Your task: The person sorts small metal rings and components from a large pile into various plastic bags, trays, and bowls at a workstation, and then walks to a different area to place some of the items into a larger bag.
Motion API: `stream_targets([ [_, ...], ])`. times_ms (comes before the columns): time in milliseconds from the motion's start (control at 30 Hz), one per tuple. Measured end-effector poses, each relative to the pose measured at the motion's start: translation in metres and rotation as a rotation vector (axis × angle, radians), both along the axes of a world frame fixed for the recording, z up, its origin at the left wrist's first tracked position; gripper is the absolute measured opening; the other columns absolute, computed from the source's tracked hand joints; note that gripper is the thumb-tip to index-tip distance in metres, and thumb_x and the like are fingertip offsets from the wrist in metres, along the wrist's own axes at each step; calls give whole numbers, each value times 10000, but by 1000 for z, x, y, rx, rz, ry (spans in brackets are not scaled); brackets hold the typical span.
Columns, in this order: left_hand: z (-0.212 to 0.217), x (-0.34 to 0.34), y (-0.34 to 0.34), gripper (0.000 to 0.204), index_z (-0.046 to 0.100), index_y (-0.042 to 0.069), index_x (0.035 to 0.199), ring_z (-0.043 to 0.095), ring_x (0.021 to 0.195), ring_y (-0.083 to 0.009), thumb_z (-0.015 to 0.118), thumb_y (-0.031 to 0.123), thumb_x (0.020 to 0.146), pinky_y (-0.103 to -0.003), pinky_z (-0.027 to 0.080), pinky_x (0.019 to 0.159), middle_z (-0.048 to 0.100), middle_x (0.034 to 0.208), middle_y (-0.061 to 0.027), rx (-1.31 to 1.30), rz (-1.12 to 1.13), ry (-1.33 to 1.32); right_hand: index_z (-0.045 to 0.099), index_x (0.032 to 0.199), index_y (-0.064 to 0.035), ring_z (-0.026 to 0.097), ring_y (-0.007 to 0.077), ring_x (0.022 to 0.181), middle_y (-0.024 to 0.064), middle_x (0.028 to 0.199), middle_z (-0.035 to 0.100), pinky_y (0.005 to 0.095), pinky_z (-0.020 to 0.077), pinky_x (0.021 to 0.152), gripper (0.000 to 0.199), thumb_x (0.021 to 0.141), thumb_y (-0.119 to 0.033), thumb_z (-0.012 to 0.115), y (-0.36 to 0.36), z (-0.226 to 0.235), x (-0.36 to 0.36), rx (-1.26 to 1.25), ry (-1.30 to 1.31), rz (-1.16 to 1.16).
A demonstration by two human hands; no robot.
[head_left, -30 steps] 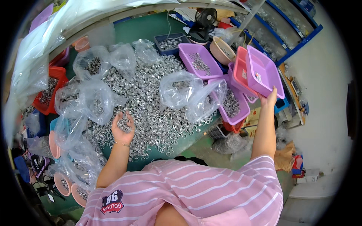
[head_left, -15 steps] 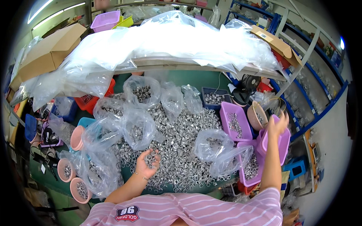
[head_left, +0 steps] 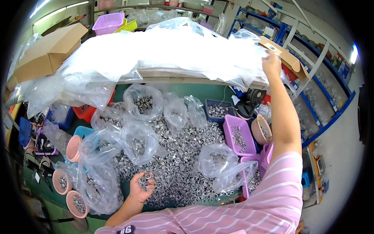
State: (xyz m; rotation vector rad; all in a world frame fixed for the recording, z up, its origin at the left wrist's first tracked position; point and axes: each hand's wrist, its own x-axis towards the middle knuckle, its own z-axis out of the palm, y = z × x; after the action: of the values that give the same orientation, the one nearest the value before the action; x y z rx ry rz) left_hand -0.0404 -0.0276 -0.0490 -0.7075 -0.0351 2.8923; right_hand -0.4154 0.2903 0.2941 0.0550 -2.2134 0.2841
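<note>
My left hand (head_left: 141, 188) is palm up at the near edge of the pile, its fingers curled around several small metal rings (head_left: 146, 180). A wide heap of loose silvery rings (head_left: 183, 163) covers the table before it. My right hand (head_left: 271, 62) is raised to the right end of the overhead shelf, fingers bent against the clear plastic bags (head_left: 202, 54) beside a cardboard box (head_left: 286, 54). Glare and the hand itself hide what its fingertips hold. An open plastic bag (head_left: 140, 142) with rings inside stands just beyond my left hand.
Purple bins (head_left: 238, 134), a dark blue bin (head_left: 218, 110) and a round pink basket (head_left: 261, 128) hold parts at the right, near a black fan (head_left: 255, 95). Pink bowls (head_left: 78, 203) stand at the left. The shelf's front edge (head_left: 187, 76) crosses above the table.
My right hand has risen from above the purple bins at the right to the bags on the shelf, its fingers now bent. My left hand still holds rings, slightly lower and further left in view.
</note>
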Motion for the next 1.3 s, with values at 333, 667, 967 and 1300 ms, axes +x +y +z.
stream_targets([
  [333, 15, -17, 11, 215, 535, 62, 968, 499, 635, -193, 528, 147, 771, -239, 362, 411, 553, 852, -112, -168, -269, 145, 518, 1090, 9, 537, 86, 566, 34, 724, 555, 209, 424, 493, 317, 773, 2, 521, 17, -49, 214, -520, 77, 559],
  [667, 18, 9, 62, 338, 466, -12, 1113, 538, 578, -182, 501, 132, 809, -209, 375, 371, 577, 841, -149, -440, -1079, 251, 529, 999, -19, 551, 366, 865, 121, 955, 576, 358, 454, 661, 341, 662, 23, 566, -104, -274, 333, -7, -901, 699],
  [967, 72, 7, 41, 372, 447, 0, 1161, 537, 575, -190, 442, 145, 819, -220, 385, 382, 566, 862, -181, -320, -849, 398, 513, 946, -68, 559, 353, 776, 139, 871, 576, 421, 453, 622, 270, 684, 1, 520, -146, -251, 291, -251, -272, 653],
  [1300, 92, 0, 20, 238, 529, 49, 973, 491, 620, -152, 514, 199, 788, -198, 380, 405, 533, 863, -98, -157, -411, 26, 565, 917, -62, 581, 359, 687, 191, 715, 587, 423, 455, 572, 144, 804, -124, 502, -137, -287, 310, -437, -673, 663],
])
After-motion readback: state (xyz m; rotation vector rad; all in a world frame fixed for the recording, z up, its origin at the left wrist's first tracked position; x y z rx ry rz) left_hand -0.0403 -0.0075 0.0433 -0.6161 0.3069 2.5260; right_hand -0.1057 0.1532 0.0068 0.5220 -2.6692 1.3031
